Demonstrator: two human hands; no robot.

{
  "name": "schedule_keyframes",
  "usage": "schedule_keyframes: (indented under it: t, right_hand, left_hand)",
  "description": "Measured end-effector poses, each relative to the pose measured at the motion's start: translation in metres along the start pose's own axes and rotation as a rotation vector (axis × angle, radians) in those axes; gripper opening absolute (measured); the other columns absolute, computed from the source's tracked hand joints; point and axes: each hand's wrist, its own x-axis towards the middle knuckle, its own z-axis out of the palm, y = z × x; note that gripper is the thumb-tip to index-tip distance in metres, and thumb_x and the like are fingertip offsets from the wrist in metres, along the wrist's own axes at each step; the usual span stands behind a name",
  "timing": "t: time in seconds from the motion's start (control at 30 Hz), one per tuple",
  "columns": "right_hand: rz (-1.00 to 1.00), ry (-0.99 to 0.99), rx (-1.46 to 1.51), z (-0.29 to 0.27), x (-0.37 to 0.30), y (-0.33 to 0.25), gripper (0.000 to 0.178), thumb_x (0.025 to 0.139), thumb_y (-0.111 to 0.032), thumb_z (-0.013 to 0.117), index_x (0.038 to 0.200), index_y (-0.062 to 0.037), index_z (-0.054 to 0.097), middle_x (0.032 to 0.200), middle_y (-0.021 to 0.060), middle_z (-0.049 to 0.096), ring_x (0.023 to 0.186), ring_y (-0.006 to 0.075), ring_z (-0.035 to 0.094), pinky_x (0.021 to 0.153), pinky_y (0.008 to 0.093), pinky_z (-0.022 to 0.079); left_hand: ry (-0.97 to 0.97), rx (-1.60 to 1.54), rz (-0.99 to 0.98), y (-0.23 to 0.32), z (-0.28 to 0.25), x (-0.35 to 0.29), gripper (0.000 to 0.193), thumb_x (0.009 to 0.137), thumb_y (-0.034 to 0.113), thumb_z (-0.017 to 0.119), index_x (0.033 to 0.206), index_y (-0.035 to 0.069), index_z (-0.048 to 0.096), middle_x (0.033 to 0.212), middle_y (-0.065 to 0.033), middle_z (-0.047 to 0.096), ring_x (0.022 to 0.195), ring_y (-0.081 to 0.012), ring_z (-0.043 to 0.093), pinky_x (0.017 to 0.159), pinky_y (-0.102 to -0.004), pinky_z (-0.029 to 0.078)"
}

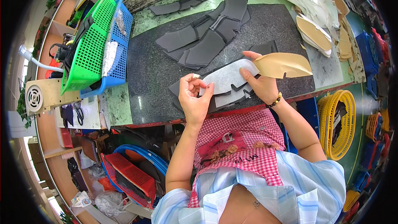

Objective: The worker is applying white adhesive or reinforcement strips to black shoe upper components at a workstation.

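Observation:
A white, curved, notched piece (226, 76) spans between my hands above the table. My left hand (195, 97) is closed, thumb and forefinger pinching its left end. A small whitish bit shows at a fingertip of that hand. My right hand (263, 85) grips the white piece's right end, thumb on top and fingers mostly hidden beneath. From the same grip a tan, curved, notched sheet (286, 65) sticks out to the right. Under the white piece lie another pale notched piece (234, 96) and dark grey foam-like pieces, partly covered.
Dark grey shaped pieces (207, 37) lie overlapped on the black table mat (145, 66). Green (89, 45) and blue (118, 54) baskets stand at the left. Tan and white cut pieces (314, 33) sit at the far right. Yellow baskets (338, 124) stand beyond the table's right edge.

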Motion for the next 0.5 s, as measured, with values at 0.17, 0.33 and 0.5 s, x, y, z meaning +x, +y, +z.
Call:
schedule_keyframes:
  t: [0.17, 0.33, 0.5]
  right_hand:
    - [-0.057, -0.009, -0.098, 0.001, 0.000, -0.009, 0.038, 0.082, -0.012, 0.069, 0.119, -0.0071, 0.059, 0.103, 0.0087, 0.060, 0.089, 0.0207, 0.059, 0.079, 0.0332, 0.048]
    - [-0.247, 0.056, -0.530, 0.009, 0.002, -0.009, 0.040, 0.080, -0.010, 0.068, 0.119, -0.0066, 0.058, 0.089, 0.0081, 0.057, 0.081, 0.0283, 0.057, 0.076, 0.0363, 0.046]
    - [0.234, 0.078, 0.409, -0.045, 0.004, -0.023, 0.023, 0.096, -0.014, 0.052, 0.115, -0.0068, 0.064, 0.080, -0.0037, 0.048, 0.073, 0.0106, 0.048, 0.070, 0.0257, 0.044]
  left_hand:
    - [0.000, 0.066, -0.031, 0.015, 0.000, 0.005, 0.044, 0.075, -0.008, 0.072, 0.111, 0.004, 0.049, 0.085, -0.0032, 0.055, 0.075, -0.0069, 0.054, 0.068, -0.0206, 0.047]
    - [-0.187, 1.081, 0.418, 0.038, 0.006, 0.009, 0.046, 0.076, 0.004, 0.065, 0.119, 0.004, 0.053, 0.106, -0.0140, 0.059, 0.090, -0.0306, 0.062, 0.077, -0.0401, 0.049]
    - [-0.548, 0.895, 0.293, 0.057, 0.018, 0.005, 0.049, 0.077, -0.002, 0.054, 0.126, 0.002, 0.048, 0.113, -0.0158, 0.064, 0.104, -0.0332, 0.061, 0.086, -0.0428, 0.049]
